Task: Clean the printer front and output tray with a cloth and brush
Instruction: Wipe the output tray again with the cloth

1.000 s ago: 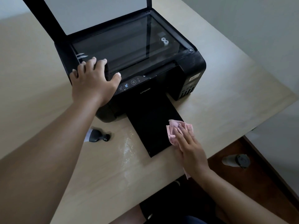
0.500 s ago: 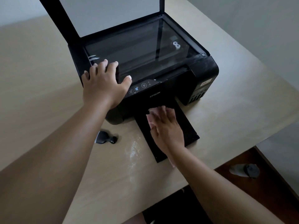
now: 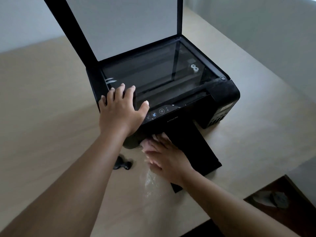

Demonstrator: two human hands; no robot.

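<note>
A black printer (image 3: 222, 93) stands on the table with its scanner lid (image 3: 119, 23) raised and its output tray (image 3: 200, 147) pulled out toward me. My left hand (image 3: 119, 112) lies flat, fingers spread, on the printer's front left top corner. My right hand (image 3: 164, 158) presses a pink cloth (image 3: 145, 144) flat against the left inner end of the tray, close to the printer's front. Most of the cloth is hidden under that hand. A small black brush (image 3: 122, 164) lies on the table left of the tray, untouched.
The light wooden table (image 3: 51, 117) has a pale dusty smear (image 3: 150, 180) just left of the tray. Its right edge drops to a dark floor where a bottle-like object (image 3: 271, 199) lies. A grey wall runs along the right.
My right hand has carried the cloth from the tray's outer right corner inward and leftward to its inner left end. My left hand has stayed on the printer. The camera has shifted.
</note>
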